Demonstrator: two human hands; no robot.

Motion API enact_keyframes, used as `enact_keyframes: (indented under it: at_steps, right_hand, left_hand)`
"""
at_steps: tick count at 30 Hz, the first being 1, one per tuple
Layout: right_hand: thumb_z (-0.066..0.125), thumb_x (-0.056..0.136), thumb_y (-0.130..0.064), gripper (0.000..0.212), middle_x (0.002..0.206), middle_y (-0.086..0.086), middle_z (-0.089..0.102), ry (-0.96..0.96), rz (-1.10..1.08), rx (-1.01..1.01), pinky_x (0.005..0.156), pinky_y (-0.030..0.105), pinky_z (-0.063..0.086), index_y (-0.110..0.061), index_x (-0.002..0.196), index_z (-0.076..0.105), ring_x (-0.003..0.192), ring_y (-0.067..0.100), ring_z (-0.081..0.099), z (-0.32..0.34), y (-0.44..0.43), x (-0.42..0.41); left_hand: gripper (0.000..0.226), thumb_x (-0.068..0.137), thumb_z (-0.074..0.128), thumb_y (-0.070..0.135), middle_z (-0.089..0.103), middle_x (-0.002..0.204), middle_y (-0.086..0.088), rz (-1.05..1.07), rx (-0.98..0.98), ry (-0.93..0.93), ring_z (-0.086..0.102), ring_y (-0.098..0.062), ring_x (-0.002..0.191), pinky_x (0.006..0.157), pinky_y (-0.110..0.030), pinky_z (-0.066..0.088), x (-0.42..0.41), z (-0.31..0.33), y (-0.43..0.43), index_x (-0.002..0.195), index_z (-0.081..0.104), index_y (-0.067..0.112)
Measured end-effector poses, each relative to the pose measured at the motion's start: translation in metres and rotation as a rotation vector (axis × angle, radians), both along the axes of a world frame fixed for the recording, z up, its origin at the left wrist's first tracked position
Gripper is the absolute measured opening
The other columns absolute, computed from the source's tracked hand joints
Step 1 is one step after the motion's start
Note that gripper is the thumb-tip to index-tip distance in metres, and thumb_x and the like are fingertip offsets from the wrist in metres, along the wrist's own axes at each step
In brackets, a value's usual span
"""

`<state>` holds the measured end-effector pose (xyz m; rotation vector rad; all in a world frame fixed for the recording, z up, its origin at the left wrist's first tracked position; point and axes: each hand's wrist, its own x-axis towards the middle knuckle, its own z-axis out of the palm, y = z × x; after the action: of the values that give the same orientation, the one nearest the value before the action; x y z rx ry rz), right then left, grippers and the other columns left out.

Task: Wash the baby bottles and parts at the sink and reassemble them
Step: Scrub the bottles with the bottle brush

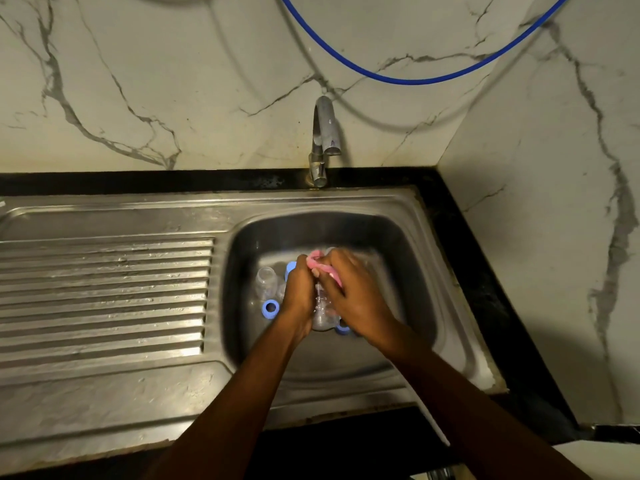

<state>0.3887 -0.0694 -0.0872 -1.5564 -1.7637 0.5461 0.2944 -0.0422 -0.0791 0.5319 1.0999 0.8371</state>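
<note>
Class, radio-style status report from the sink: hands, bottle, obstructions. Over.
Left hand grips clear bottle over sink basin. Right hand holds pink cloth against it. Second bottle, blue rings lie loose below; nothing blocking.

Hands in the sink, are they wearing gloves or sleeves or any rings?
No gloves: the left hand and the right hand are bare. Both forearms are bare too, with no sleeve showing down to the picture's bottom edge. I see no watch, bracelet or ring, though the hands are a bit blurred, so a thin ring could be missed.
</note>
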Motion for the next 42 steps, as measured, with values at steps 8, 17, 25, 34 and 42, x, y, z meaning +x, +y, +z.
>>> enact_keyframes:
  at_steps: [8, 17, 25, 34, 42]
  right_hand:
    - [0.052, 0.097, -0.016, 0.014, 0.099, 0.003, 0.058, -0.044, 0.001, 0.021, 0.079, 0.024, 0.04, -0.009, 0.107, 0.059, 0.093, 0.014, 0.054, 0.002, -0.002, 0.003]
    - [0.051, 0.1, -0.018, 0.004, 0.09, -0.006, 0.052, 0.03, -0.109, -0.05, 0.068, 0.015, 0.035, -0.016, 0.102, 0.053, 0.078, 0.004, 0.049, 0.004, 0.012, 0.004]
    - [0.055, 0.098, -0.035, 0.025, 0.084, 0.008, 0.063, 0.297, -0.337, -0.163, 0.073, 0.046, 0.054, -0.012, 0.092, 0.052, 0.078, 0.024, 0.063, -0.002, 0.018, 0.024]
    - [0.049, 0.099, -0.02, 0.022, 0.107, 0.005, 0.06, -0.016, 0.007, -0.042, 0.082, 0.024, 0.044, -0.006, 0.114, 0.057, 0.097, 0.013, 0.057, -0.006, -0.001, 0.001]
    - [0.049, 0.099, -0.014, 0.019, 0.105, 0.004, 0.058, -0.058, 0.016, -0.027, 0.082, 0.026, 0.042, -0.007, 0.114, 0.058, 0.095, 0.014, 0.055, 0.003, -0.003, 0.005]
  left_hand:
    - [0.044, 0.103, 0.029, 0.031, 0.067, 0.064, -0.009, -0.015, -0.01, -0.016, 0.066, -0.012, 0.05, 0.046, -0.019, 0.053, -0.001, -0.002, 0.003, 0.087, 0.063, 0.007]
    - [0.05, 0.102, 0.031, 0.042, 0.071, 0.07, -0.007, -0.045, -0.002, -0.043, 0.067, -0.015, 0.059, 0.055, -0.025, 0.055, -0.006, -0.002, 0.01, 0.104, 0.067, 0.008]
    - [0.046, 0.094, 0.054, 0.054, 0.071, 0.072, -0.005, -0.127, 0.018, 0.019, 0.067, -0.017, 0.062, 0.061, -0.029, 0.055, -0.013, -0.004, 0.014, 0.091, 0.07, 0.011]
    - [0.039, 0.102, 0.036, 0.026, 0.066, 0.059, -0.003, -0.067, 0.013, 0.104, 0.064, -0.009, 0.049, 0.043, -0.015, 0.048, -0.001, -0.006, 0.005, 0.08, 0.064, 0.009]
    - [0.04, 0.099, 0.031, 0.024, 0.064, 0.069, -0.011, -0.007, 0.013, 0.09, 0.061, -0.017, 0.056, 0.049, -0.021, 0.05, -0.002, -0.011, 0.009, 0.083, 0.063, 0.007]
